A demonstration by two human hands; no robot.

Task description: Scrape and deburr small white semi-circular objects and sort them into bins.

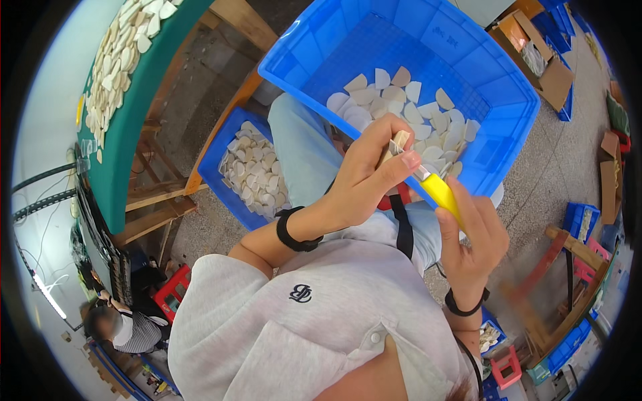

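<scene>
In front of my chest, my left hand (pixel 364 177) pinches a small pale piece (pixel 401 139), wooden-looking, between thumb and fingers. My right hand (pixel 473 237) is closed around a knife with a yellow handle (pixel 441 195). Its short metal blade end meets the piece beside my left thumb. Just beyond both hands stands a large blue plastic crate (pixel 428 33), and many pale half-round pieces (pixel 394 93) lie heaped in its near part. My fingers cover part of the held piece, so its full shape is hidden.
A smaller blue bin (pixel 210 160) of similar pale pieces stands left of my leg. A green-covered table (pixel 144 87) at far left bears a pile of them. Cardboard boxes (pixel 555 80) stand at right, a wooden frame (pixel 575 294) lower right. Another person (pixel 137 331) is at lower left.
</scene>
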